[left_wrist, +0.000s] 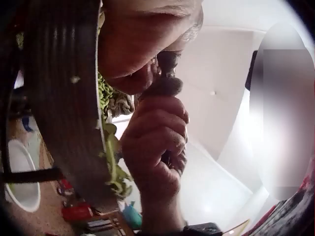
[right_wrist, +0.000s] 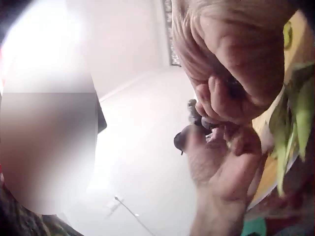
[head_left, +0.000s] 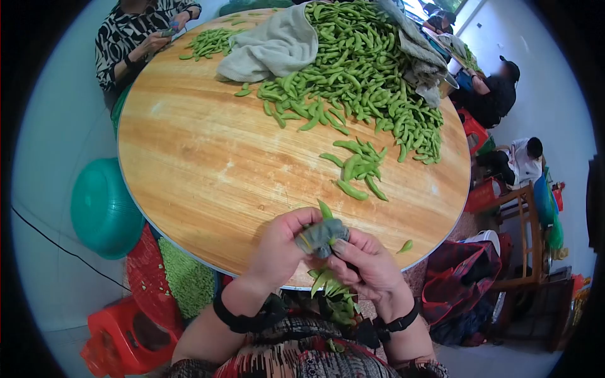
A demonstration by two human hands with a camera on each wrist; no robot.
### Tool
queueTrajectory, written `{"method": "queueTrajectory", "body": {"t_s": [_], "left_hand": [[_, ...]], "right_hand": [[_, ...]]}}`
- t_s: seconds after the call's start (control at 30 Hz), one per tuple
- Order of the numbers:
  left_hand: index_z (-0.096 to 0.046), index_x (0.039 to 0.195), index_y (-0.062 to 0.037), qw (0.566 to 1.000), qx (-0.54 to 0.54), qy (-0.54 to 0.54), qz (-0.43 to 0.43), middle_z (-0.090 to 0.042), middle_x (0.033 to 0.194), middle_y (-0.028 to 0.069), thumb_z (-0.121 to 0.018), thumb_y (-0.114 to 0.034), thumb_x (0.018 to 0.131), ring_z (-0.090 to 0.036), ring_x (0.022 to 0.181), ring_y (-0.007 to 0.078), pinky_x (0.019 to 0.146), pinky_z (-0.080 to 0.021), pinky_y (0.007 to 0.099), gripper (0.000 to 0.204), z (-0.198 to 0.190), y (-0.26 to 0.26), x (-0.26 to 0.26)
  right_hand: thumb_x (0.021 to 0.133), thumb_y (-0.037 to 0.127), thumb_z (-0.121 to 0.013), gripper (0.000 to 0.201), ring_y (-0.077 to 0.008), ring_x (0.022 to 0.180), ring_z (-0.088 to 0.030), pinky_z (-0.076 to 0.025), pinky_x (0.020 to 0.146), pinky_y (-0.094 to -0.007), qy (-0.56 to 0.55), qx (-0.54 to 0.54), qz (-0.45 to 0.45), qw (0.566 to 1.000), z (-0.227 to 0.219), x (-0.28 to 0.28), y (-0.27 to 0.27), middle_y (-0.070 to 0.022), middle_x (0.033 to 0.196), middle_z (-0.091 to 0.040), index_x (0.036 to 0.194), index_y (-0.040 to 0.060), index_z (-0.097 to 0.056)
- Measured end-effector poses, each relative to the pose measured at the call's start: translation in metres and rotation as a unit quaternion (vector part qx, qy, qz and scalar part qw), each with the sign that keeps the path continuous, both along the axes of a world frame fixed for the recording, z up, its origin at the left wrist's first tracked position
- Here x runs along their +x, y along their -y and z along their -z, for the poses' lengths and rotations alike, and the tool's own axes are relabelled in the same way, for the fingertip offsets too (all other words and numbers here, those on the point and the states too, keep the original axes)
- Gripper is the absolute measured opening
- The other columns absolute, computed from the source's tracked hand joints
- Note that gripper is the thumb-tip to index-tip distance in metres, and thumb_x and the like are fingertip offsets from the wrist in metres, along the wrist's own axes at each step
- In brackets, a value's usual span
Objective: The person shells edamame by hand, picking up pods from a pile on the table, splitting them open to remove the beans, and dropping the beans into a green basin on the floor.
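While near a teal basin [head_left: 104,208], shelled beans [head_left: 187,277]

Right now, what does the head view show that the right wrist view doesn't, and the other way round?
Only the head view: the big pod heap, the pale cloth lying against it and the red stool.

Only the right wrist view: a dark strip with pale marks high up.

Both: the left hand, the right hand, the wooden table and some green pods near its edge.
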State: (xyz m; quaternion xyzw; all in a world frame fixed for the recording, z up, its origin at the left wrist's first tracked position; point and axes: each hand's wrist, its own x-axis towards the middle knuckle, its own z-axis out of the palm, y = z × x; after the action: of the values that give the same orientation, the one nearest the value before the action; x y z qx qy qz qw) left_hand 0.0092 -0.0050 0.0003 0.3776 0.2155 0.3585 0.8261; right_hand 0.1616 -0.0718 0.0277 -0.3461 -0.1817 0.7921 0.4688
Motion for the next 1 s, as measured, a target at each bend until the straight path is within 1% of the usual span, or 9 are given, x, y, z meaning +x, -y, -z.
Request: {"method": "queueTrajectory", "body": {"t_s": [0.07, 0.17, 0.3, 0.37, 0.63, 0.67, 0.73, 0.8, 1.0], "left_hand": [[-0.055, 0.092, 0.0008, 0.988, 0.104, -0.095, -0.058, -0.056, 0.080, 0.0004, -0.059, -0.001, 0.080, -0.052, 0.070, 0.0043, 0.061, -0.042, 0.0164, 0.013, 0.000, 0.004, 0.006], [-0.055, 0.096, 0.0014, 0.956, 0.194, -0.193, -0.106, -0.055, 0.082, -0.0004, -0.062, 0.003, 0.076, -0.052, 0.074, 0.0045, 0.065, -0.044, 0.0170, 0.020, 0.001, 0.008, 0.008], [-0.054, 0.109, 0.0039, 0.966, 0.200, -0.155, -0.056, -0.055, 0.088, -0.0005, -0.064, 0.003, 0.075, -0.053, 0.078, 0.0056, 0.067, -0.044, 0.0172, 0.036, 0.011, 0.001, 0.008], [-0.052, 0.113, 0.0044, 0.981, 0.147, -0.123, -0.026, -0.055, 0.089, -0.0005, -0.065, 0.003, 0.074, -0.053, 0.077, 0.0058, 0.066, -0.044, 0.0169, 0.041, 0.004, 0.000, 0.007], [-0.049, 0.119, 0.0035, 0.997, -0.070, -0.033, 0.023, -0.056, 0.090, -0.0007, -0.060, 0.000, 0.077, -0.052, 0.072, 0.0052, 0.061, -0.040, 0.0146, 0.044, -0.002, -0.007, 0.003], [-0.049, 0.119, 0.0028, 0.997, -0.024, -0.080, 0.006, -0.055, 0.089, -0.0010, -0.057, 0.001, 0.078, -0.051, 0.071, 0.0051, 0.060, -0.040, 0.0151, 0.042, 0.001, -0.005, 0.005], [-0.049, 0.120, 0.0021, 0.992, 0.021, -0.126, -0.008, -0.054, 0.088, -0.0012, -0.055, 0.002, 0.080, -0.050, 0.070, 0.0050, 0.060, -0.040, 0.0155, 0.040, 0.005, -0.001, 0.008], [-0.050, 0.120, 0.0013, 0.956, 0.202, -0.204, -0.052, -0.051, 0.084, -0.0015, -0.053, 0.004, 0.081, -0.049, 0.070, 0.0046, 0.059, -0.040, 0.0164, 0.039, 0.009, 0.002, 0.013], [-0.049, 0.120, 0.0025, 0.909, 0.322, -0.260, -0.055, -0.051, 0.085, 0.0006, -0.053, 0.008, 0.078, -0.050, 0.071, 0.0058, 0.060, -0.043, 0.0180, 0.042, 0.011, 0.005, 0.017]], "right_hand": [[0.090, 0.013, -0.050, 0.012, -0.0018, 0.049, -0.039, -0.029, 0.043, -0.0170, 0.361, 0.142, 0.018, 0.921, 0.003, 0.001, -0.002, 0.0026, 0.064, -0.051, 0.089, 0.0030, -0.056], [0.089, 0.013, -0.051, 0.013, -0.0004, 0.051, -0.040, -0.030, 0.045, -0.0171, 0.458, 0.193, 0.043, 0.867, 0.004, 0.000, -0.001, 0.0048, 0.062, -0.050, 0.082, 0.0040, -0.057], [0.089, 0.013, -0.051, 0.014, -0.0013, 0.049, -0.040, -0.030, 0.045, -0.0166, 0.363, 0.091, -0.012, 0.927, 0.002, 0.018, -0.004, 0.0035, 0.062, -0.051, 0.082, 0.0035, -0.057], [0.089, 0.014, -0.051, 0.014, -0.0022, 0.047, -0.039, -0.030, 0.044, -0.0163, 0.193, 0.048, -0.003, 0.980, 0.012, 0.025, -0.005, 0.0017, 0.062, -0.053, 0.082, 0.0024, -0.057], [0.088, 0.015, -0.053, 0.016, -0.0078, 0.044, -0.042, -0.034, 0.042, -0.0209, 0.098, -0.027, 0.037, 0.994, 0.003, 0.015, -0.008, -0.0038, 0.060, -0.054, 0.083, 0.0010, -0.056], [0.087, 0.016, -0.055, 0.017, -0.0117, 0.045, -0.046, -0.037, 0.044, -0.0251, 0.332, 0.097, 0.051, 0.937, 0.010, 0.011, -0.006, -0.0071, 0.058, -0.054, 0.082, -0.0001, -0.055], [0.082, 0.016, -0.060, 0.020, -0.0215, 0.050, -0.053, -0.044, 0.050, -0.0337, 0.654, 0.252, 0.109, 0.705, 0.006, 0.003, -0.004, -0.0155, 0.057, -0.052, 0.080, -0.0026, -0.054], [0.082, 0.015, -0.060, 0.018, -0.0189, 0.051, -0.053, -0.044, 0.051, -0.0318, 0.633, 0.249, 0.122, 0.723, 0.004, 0.006, -0.003, -0.0140, 0.058, -0.054, 0.081, -0.0024, -0.055], [0.083, 0.013, -0.060, 0.018, -0.0081, 0.057, -0.053, -0.043, 0.052, -0.0250, 0.524, 0.221, 0.137, 0.811, 0.005, 0.023, -0.011, -0.0075, 0.065, -0.061, 0.091, -0.0033, -0.060]]}}
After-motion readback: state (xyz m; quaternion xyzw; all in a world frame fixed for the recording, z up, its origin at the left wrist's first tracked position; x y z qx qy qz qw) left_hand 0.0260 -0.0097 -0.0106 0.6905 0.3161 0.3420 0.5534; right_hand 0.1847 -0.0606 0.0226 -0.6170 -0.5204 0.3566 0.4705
